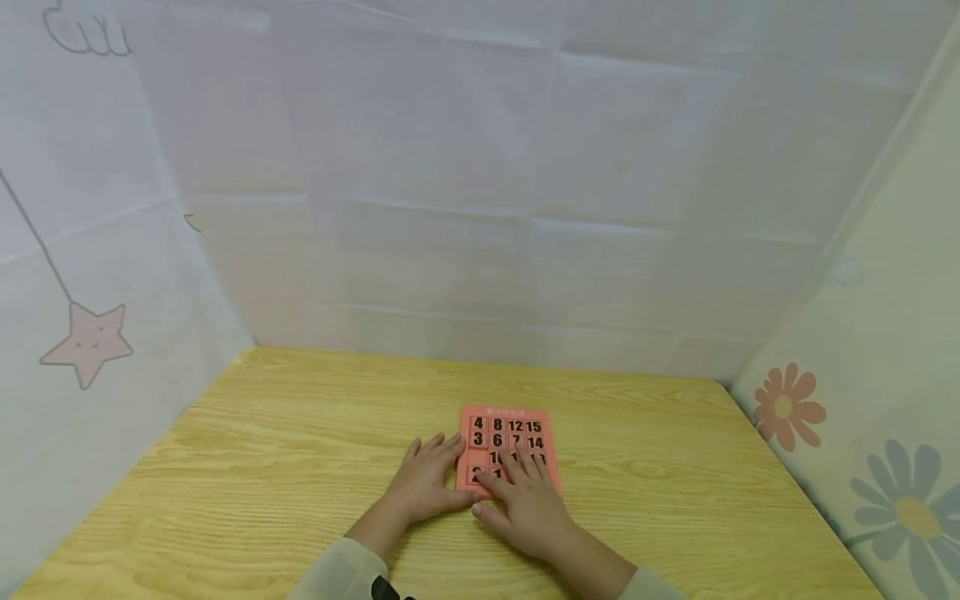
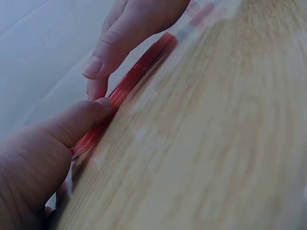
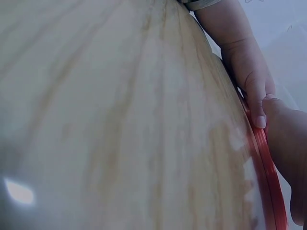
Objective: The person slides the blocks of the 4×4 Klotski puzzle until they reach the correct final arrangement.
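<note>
A pink sliding number puzzle [image 1: 507, 414] with black-numbered tiles lies flat on the wooden table. My left hand [image 1: 422, 483] holds it at the near left corner, fingers along the left edge and thumb against the near edge. In the left wrist view the thumb [image 2: 86, 120] presses the red-looking side of the puzzle [image 2: 139, 72]. Over the lower tiles is my right hand [image 1: 531, 510], its index fingertip at the 2 tile and other fingers spread across the right columns, hiding several numbers. A gap shows in the third row, left column, above the 2.
The wood-grain table [image 1: 315, 408] extends around the puzzle on all sides. Pale sheets hang behind and at both sides, with a pink star [image 1: 88, 343] on the left and flowers [image 1: 787, 407] on the right.
</note>
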